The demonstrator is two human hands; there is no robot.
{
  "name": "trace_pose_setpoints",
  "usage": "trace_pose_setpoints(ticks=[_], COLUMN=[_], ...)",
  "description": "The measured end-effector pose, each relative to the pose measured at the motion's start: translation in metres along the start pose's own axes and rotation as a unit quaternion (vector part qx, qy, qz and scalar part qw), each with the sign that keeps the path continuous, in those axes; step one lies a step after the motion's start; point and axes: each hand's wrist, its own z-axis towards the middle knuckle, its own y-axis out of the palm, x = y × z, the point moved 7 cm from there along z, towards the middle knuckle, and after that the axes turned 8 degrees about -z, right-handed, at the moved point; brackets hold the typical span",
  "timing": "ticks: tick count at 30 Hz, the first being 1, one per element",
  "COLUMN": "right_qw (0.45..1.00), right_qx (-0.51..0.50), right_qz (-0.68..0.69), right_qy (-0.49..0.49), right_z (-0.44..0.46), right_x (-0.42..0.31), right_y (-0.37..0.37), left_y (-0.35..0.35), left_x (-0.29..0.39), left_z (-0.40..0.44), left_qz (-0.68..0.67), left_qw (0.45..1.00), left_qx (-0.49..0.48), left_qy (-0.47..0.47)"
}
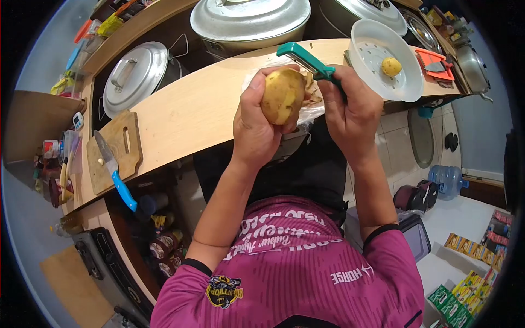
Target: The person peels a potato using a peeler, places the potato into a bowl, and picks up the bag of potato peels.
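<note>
My left hand [257, 117] is wrapped around a partly peeled potato [283, 97], whose skin is still brown in patches with pale yellow strips bared. In my right hand [353, 106] is a green-handled peeler [309, 60], its head reaching over the top of the potato. Whether the blade touches the potato I cannot tell. Behind my hands, brown peelings [313, 94] lie on a clear plastic bag [313, 113] at the counter's edge. To the right, another potato [391, 66], yellow and peeled, sits in a white perforated basin [358, 50].
A knife with a blue handle [123, 189] rests across a wooden cutting board [131, 119] on the left. Large lidded metal pots [250, 19] stand behind the wooden counter [191, 104]. An orange tool with a blade [435, 66] lies right of the basin.
</note>
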Motion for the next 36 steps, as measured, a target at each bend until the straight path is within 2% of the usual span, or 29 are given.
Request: trace_pose_setpoints(ticks=[4,6,9,15,18,24,30,33,36], right_qw=[0.998,0.998,0.996,0.995,0.998,0.997,0.997,0.997,0.997], right_qx=[0.018,-0.021,-0.027,-0.014,-0.009,-0.041,-0.030,-0.041,-0.031], right_qz=[0.019,-0.005,-0.012,-0.030,-0.027,-0.008,-0.005,-0.012,0.004], right_qy=[-0.052,-0.063,-0.081,-0.089,-0.063,-0.068,-0.073,-0.069,-0.070], right_z=[0.001,0.000,-0.001,-0.001,0.002,-0.001,0.000,-0.001,-0.001], right_x=[-0.011,-0.017,-0.024,-0.019,-0.013,-0.020,-0.018,-0.018,-0.018], right_y=[-0.004,-0.001,-0.001,0.004,0.004,0.004,0.006,0.006,0.005], left_y=[-0.006,-0.009,-0.015,-0.014,-0.003,-0.010,-0.016,-0.017,-0.013], left_x=[-0.002,-0.001,-0.004,-0.005,0.000,-0.003,-0.005,-0.005,-0.003], left_z=[0.004,0.003,0.005,0.008,0.004,0.004,0.007,0.005,0.005], left_qz=[0.000,-0.004,-0.028,-0.047,0.024,-0.027,-0.020,-0.016,-0.006], left_qw=[1.000,1.000,0.999,0.998,0.999,0.999,0.999,1.000,1.000], left_qx=[-0.024,0.017,0.026,-0.037,0.022,0.006,-0.038,0.005,-0.006], left_qy=[-0.008,-0.004,0.016,0.001,0.007,0.021,0.001,0.008,0.013])
